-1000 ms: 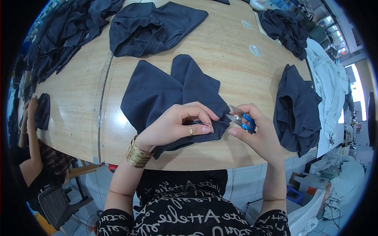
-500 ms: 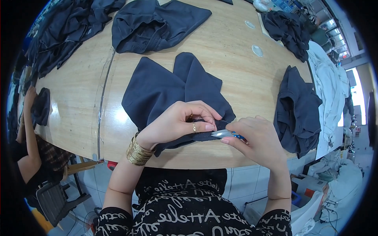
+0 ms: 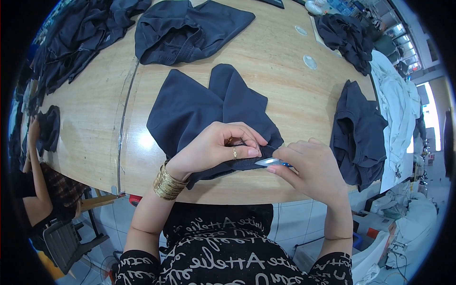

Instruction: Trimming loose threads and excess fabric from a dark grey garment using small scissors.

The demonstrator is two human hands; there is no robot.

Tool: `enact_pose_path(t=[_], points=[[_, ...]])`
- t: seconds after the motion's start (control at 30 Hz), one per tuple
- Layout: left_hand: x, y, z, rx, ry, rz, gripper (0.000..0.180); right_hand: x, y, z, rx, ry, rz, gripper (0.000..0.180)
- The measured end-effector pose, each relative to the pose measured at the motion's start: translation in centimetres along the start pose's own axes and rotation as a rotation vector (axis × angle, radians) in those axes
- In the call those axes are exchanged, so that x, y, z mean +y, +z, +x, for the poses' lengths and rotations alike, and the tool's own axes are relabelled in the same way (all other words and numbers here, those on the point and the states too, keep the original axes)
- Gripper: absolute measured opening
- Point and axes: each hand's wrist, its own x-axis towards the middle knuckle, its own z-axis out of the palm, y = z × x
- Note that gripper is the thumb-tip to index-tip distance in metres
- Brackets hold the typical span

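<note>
Navy shorts (image 3: 187,107) lie on wooden table (image 3: 304,92). Left hand (image 3: 211,145) pinches the waistband (image 3: 247,165), partly hiding it; right hand (image 3: 311,166) grips blue-handled scissors (image 3: 267,162), blades over the waistband. Second shorts (image 3: 218,23) lie beyond, folded dark garment (image 3: 363,135) to the right. Black shirt (image 3: 218,254): white script lettering.

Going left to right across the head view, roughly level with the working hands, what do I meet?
Co-worker's hand, dark cloth bundle, gold bangles, left hand, blue-handled scissors, right hand, folded dark garment, white fabric.
</note>
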Motion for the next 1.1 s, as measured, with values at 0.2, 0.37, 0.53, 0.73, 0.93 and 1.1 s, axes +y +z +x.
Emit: enact_pose_path(t=[0.2,0.37,0.53,0.73,0.93,1.1], points=[[-0.2,-0.3,0.0,-0.005,-0.024,-0.072,0.012,0.9,0.4,0.3,0.060,-0.001,0.078,0.027],[-0.3,-0.3,0.0,0.001,-0.054,-0.145,0.012,1.5,1.1,0.6,0.081,-0.018,0.146,0.028],[-0.2,-0.6,0.0,0.003,-0.083,-0.150,0.013,1.4,0.8,1.2,0.004,0.023,0.165,0.026],[-0.2,-0.5,0.1,0.001,-0.094,-0.158,0.014,1.3,1.1,1.4,0.030,-0.014,0.181,0.024],[-0.2,-0.3,0.2,0.006,-0.100,-0.129,0.014,1.3,0.9,1.4,0.007,-0.023,0.147,0.023],[-0.4,-0.3,0.3,-0.007,-0.088,-0.120,0.013,1.4,1.1,1.4,-0.003,-0.063,0.147,0.022]])
